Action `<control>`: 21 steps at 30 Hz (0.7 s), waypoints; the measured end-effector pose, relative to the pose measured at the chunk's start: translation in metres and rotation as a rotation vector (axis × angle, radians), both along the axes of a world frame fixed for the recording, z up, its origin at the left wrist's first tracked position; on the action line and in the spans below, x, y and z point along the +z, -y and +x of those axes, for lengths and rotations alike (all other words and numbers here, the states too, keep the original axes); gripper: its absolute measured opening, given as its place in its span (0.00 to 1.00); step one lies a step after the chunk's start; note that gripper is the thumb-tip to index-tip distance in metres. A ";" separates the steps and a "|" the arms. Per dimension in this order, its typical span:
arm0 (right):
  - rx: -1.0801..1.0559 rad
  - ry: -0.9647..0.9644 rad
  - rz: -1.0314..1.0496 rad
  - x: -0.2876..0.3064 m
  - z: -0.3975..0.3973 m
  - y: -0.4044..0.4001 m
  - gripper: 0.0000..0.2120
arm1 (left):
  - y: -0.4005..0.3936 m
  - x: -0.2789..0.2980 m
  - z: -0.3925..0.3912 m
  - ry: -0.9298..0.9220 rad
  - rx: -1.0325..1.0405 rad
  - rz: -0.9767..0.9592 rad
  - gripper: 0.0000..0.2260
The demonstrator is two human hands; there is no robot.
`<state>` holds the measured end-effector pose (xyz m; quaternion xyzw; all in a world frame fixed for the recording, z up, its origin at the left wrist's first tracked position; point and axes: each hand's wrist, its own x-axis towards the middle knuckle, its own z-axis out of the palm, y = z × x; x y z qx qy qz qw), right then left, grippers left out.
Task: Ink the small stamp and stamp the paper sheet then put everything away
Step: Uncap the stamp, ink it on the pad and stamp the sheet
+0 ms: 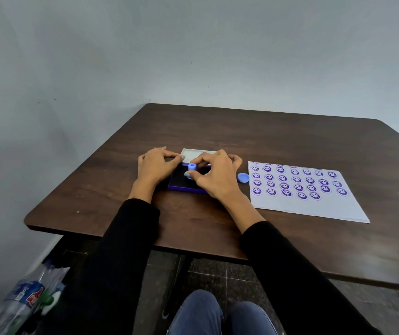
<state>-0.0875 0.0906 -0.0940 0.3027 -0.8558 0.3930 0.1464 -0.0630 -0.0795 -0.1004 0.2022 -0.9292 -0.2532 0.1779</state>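
Observation:
A small light-blue stamp (pixel 192 169) stands upright on the dark pad of an open blue ink box (pixel 178 183). My right hand (pixel 214 176) pinches the stamp between thumb and fingers. My left hand (pixel 153 165) rests on the box's left side, fingertips at the white open lid (pixel 193 154). The stamp's round blue cap (pixel 243 177) lies on the table right of the box. The white paper sheet (pixel 314 204) lies further right, covered in several rows of purple smiley prints.
The dark wooden table (pixel 217 126) meets a grey wall at the back left. Below the table's left edge, plastic bottles (pixel 24 293) lie on the floor. My knees in jeans (pixel 217 315) show at the bottom.

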 end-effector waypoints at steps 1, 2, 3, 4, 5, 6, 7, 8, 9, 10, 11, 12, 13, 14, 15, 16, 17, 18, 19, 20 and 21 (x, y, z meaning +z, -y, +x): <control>-0.004 -0.008 -0.001 0.000 0.000 0.000 0.09 | 0.000 0.000 0.000 0.003 0.003 0.001 0.13; -0.012 -0.019 0.002 0.000 0.000 0.000 0.09 | -0.001 0.000 0.000 0.005 0.005 0.001 0.13; -0.021 -0.037 0.010 -0.001 0.000 0.000 0.10 | -0.001 0.001 0.000 0.003 0.006 -0.001 0.13; -0.024 -0.062 0.014 -0.003 0.001 0.000 0.10 | -0.002 0.002 0.000 -0.007 0.008 0.000 0.13; -0.024 -0.102 0.005 -0.004 0.002 0.000 0.09 | -0.004 0.003 0.001 -0.030 0.008 0.003 0.13; -0.028 -0.153 -0.015 -0.006 0.003 0.000 0.09 | -0.005 0.004 0.002 -0.061 0.010 0.012 0.13; -0.046 -0.197 -0.038 -0.006 0.003 -0.001 0.09 | -0.006 0.004 0.002 -0.095 0.016 0.021 0.14; -0.082 -0.223 -0.076 -0.006 0.003 -0.004 0.09 | -0.007 0.004 0.002 -0.125 0.027 0.026 0.15; -0.128 -0.229 -0.134 -0.004 0.004 -0.006 0.09 | -0.006 0.004 0.002 -0.149 0.048 0.031 0.16; -0.184 -0.217 -0.208 -0.001 0.004 -0.009 0.09 | -0.006 0.004 0.003 -0.175 0.068 0.033 0.17; -0.237 -0.187 -0.292 0.004 0.004 -0.016 0.09 | -0.007 0.006 0.003 -0.208 0.074 0.019 0.18; -0.274 -0.140 -0.386 0.009 0.004 -0.025 0.09 | -0.011 0.007 0.003 -0.238 0.060 -0.017 0.17; -0.293 -0.093 -0.487 0.013 0.004 -0.038 0.09 | -0.019 0.008 0.002 -0.269 0.020 -0.083 0.16; -0.305 -0.058 -0.582 0.017 0.003 -0.052 0.09 | -0.030 0.009 0.002 -0.296 -0.044 -0.163 0.15; -0.318 -0.032 -0.662 0.021 0.001 -0.068 0.09 | -0.044 0.011 0.001 -0.318 -0.127 -0.239 0.16; -0.334 -0.004 -0.730 0.024 0.000 -0.085 0.09 | -0.061 0.011 0.001 -0.336 -0.219 -0.296 0.17; -0.352 0.035 -0.796 0.027 -0.003 -0.102 0.08 | -0.078 0.012 0.001 -0.345 -0.313 -0.330 0.20; -0.371 0.074 -0.863 0.028 -0.006 -0.119 0.08 | -0.094 0.013 0.002 -0.331 -0.403 -0.345 0.22; -0.392 0.104 -0.918 0.028 -0.009 -0.135 0.07 | -0.107 0.014 0.003 -0.301 -0.480 -0.351 0.23; -0.420 0.125 -0.950 0.028 -0.012 -0.152 0.07 | -0.117 0.013 0.003 -0.262 -0.544 -0.356 0.24; -0.451 0.146 -0.957 0.026 -0.015 -0.168 0.07 | -0.123 0.013 0.003 -0.229 -0.589 -0.370 0.25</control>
